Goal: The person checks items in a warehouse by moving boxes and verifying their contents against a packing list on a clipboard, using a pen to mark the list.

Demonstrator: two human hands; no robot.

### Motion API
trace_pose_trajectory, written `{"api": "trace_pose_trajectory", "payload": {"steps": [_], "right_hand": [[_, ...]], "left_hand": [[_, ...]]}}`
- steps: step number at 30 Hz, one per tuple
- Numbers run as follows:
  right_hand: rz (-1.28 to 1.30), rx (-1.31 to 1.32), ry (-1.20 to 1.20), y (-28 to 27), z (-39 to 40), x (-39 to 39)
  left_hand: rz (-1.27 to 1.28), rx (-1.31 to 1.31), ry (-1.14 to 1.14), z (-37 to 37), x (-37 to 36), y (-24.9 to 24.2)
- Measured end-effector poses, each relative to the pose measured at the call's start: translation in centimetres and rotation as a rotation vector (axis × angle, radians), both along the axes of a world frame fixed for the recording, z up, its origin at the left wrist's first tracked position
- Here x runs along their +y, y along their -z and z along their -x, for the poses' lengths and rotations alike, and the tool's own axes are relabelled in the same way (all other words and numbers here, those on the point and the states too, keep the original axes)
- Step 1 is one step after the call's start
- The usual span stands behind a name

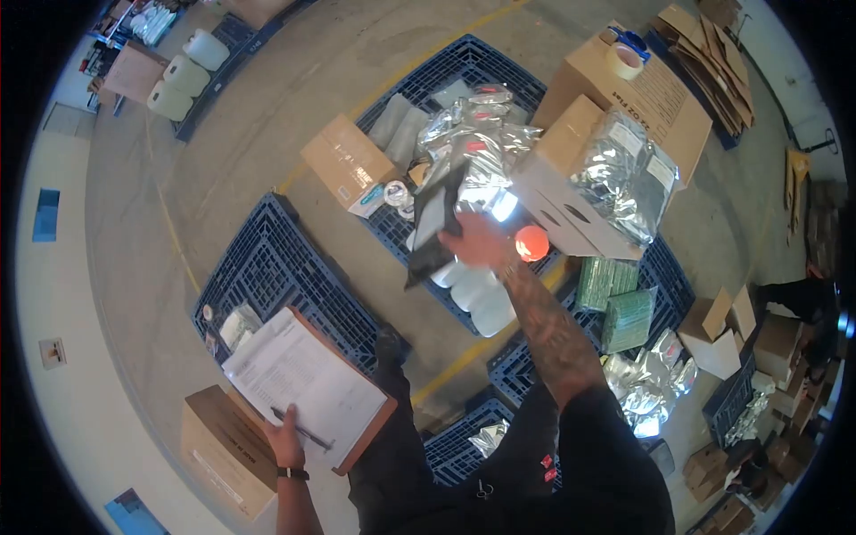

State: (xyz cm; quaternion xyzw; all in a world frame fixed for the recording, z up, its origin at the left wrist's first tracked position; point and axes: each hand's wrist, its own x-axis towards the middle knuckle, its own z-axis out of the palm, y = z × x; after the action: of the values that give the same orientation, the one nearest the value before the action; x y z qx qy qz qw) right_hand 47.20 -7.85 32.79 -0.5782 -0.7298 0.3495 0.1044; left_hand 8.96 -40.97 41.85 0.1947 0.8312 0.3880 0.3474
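Note:
My left hand (285,437) is closed on a brown clipboard (368,432) at the lower left. White printed papers (308,379) lie on the board, and a dark pen (305,429) rests across them under my fingers. Over the middle pallet my right hand (480,241) grips a flat black pouch (431,259) with a pale label panel; its fingertips are partly hidden. Silver foil pouches (473,147) are piled just behind it. An orange-red round object (531,242) sits right of that hand, and white jugs (481,299) lie below it.
A blue pallet (285,259) stands at left. An open carton (571,209) of silver bags is on the right, near a tape roll (624,61) on a large box. Green packs (629,319) lie nearer me. Boxes and a partly visible person (798,299) are at far right.

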Motion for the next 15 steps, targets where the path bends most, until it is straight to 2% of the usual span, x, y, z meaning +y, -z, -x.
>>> {"api": "trace_pose_trajectory", "payload": {"steps": [3, 6, 7, 8, 10, 12, 13, 14, 15], "right_hand": [[-0.023, -0.058, 0.084, 1.8, 2.7, 6.3], [-0.122, -0.119, 0.133, 4.2, 1.6, 10.5], [-0.044, -0.159, 0.166, 5.0, 0.7, 11.4], [-0.146, -0.124, 0.357, 5.7, -0.4, 10.6], [-0.205, -0.131, 0.468, 7.1, -3.0, 8.5], [-0.130, 0.093, 0.464, 9.0, -6.3, 4.4], [-0.078, 0.073, 0.438, 10.5, -8.3, 1.5], [0.082, 0.161, 0.476, 10.2, -10.4, -2.1], [0.070, 0.269, 0.580, 10.4, -12.4, -6.2]], "left_hand": [[0.001, -0.020, -0.009, 0.3, -1.5, 0.1], [0.018, -0.045, 0.015, -0.1, -2.1, 0.6], [0.053, -0.061, 0.002, -0.5, -2.0, 0.5], [0.090, -0.075, -0.008, -1.1, -1.8, 0.5], [0.090, -0.065, 0.048, -2.6, -0.7, 0.4], [0.080, -0.060, 0.116, -4.8, 1.2, 0.4], [0.096, -0.070, 0.190, -6.1, 2.4, 0.3], [0.114, -0.075, 0.267, -7.4, 3.4, 0.2], [0.117, -0.070, 0.327, -8.8, 4.2, 0.7]]}}
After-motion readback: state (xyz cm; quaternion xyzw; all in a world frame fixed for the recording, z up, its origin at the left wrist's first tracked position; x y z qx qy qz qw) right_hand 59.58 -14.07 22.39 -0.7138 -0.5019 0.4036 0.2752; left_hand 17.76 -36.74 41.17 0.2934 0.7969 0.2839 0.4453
